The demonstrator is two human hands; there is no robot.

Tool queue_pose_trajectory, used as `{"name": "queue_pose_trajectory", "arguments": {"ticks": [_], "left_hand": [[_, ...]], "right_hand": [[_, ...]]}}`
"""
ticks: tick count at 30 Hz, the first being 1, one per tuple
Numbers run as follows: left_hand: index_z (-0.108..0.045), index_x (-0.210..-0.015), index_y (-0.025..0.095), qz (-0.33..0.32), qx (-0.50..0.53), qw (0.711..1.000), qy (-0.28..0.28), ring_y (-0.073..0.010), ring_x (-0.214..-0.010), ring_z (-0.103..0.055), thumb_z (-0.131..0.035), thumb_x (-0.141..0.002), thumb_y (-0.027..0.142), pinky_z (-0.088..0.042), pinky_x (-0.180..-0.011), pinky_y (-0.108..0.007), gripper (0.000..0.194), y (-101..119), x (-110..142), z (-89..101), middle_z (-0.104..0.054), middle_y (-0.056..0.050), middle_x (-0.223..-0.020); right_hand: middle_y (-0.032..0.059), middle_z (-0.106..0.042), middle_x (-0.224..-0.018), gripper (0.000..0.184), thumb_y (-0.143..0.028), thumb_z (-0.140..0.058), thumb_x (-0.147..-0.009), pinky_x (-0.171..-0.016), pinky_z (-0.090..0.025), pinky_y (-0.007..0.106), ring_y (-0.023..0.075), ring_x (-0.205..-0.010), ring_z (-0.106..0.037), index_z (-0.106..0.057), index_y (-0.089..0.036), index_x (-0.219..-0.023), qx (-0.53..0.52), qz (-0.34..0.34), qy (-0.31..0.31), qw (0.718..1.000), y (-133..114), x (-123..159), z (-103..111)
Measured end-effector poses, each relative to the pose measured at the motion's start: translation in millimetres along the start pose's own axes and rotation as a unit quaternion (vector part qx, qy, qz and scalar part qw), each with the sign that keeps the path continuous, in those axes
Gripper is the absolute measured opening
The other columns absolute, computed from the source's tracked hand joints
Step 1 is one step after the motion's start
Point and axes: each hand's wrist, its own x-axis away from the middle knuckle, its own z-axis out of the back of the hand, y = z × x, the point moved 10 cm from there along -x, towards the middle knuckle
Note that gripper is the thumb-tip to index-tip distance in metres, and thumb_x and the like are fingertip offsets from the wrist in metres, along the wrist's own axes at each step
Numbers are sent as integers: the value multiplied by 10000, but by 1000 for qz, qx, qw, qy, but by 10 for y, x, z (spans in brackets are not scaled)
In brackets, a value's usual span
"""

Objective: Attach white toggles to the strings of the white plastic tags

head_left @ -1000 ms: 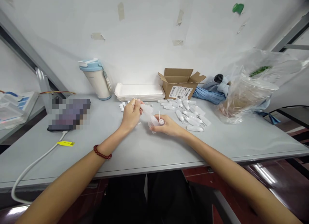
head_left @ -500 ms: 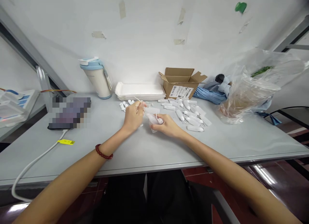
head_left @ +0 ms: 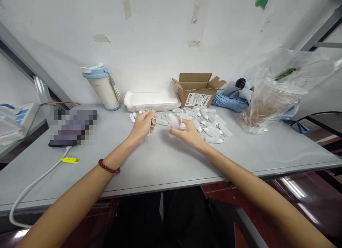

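My left hand [head_left: 143, 126] is closed around small white plastic caps with looped straps [head_left: 154, 120]; part of them is hidden by the fingers. My right hand [head_left: 187, 133] grips translucent plastic bottles [head_left: 173, 122], and a white cap [head_left: 182, 126] shows by its thumb. How many bottles it holds cannot be made out. A gap separates the two hands above the grey table [head_left: 160, 162]. Beyond the left hand lie loose white caps [head_left: 132, 117]. To the right of the right hand is a spread of small translucent bottles [head_left: 212, 130], several with caps.
Along the wall stand a cream tumbler [head_left: 103, 89] with blue lid, a stack of white trays [head_left: 152, 99] and an open cardboard box [head_left: 197, 98]. Blue cloth [head_left: 231, 102] and a bagged container [head_left: 278, 102] sit right. A phone [head_left: 73, 128] with a white cable [head_left: 40, 178] lies left.
My hands have moved apart, the left one drawing back from the bottles in the right. The caps in the left hand now show at its fingertips. The view has shifted slightly.
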Motion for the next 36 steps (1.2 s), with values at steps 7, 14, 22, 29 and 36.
{"name": "queue_pose_trajectory", "arguments": {"ticks": [7,14,22,29,36], "left_hand": [[-458,-679,175,90,82,986,-118,-46,-395,-347,-564,-813,356,-321,-376,-170,249,-46,151,-255,-375,69,-536],[-629,-812,171,-107,-130,975,-147,-53,-414,-271,-683,-723,404,-231,-403,-198,255,238,353,-491,-325,87,-462],[-573,-700,181,-164,-140,976,-17,-86,-453,-358,-524,-827,434,-286,-446,-216,288,419,357,-245,-380,54,-475],[-554,-623,180,-186,-259,946,55,-105,-465,-366,-496,-825,352,-283,-473,-226,271,534,-126,122,-394,39,-480],[-588,-604,181,-224,-589,767,-119,-179,-570,-503,-519,-774,278,-302,-557,-267,207,221,-722,-429,-603,-61,-615]], "right_hand": [[-40,-507,-638,162,-323,-558,-653,-564,-322,234,114,-598,-438,-489,-182,-693,145,24,34,988,21,-28,50],[-16,-500,-641,177,-343,-531,-682,-547,-289,251,124,-580,-415,-457,-186,-717,232,45,45,971,66,-35,1],[28,-559,-717,137,-282,-524,-680,-544,-288,260,153,-613,-451,-453,-191,-755,292,32,29,955,110,-48,-24],[27,-566,-705,129,-276,-536,-675,-528,-280,263,157,-595,-449,-442,-209,-734,305,2,56,951,252,-158,183],[4,-533,-680,158,-309,-543,-667,-546,-301,265,150,-594,-435,-416,-224,-709,288,-1,96,953,326,-233,373]]}}
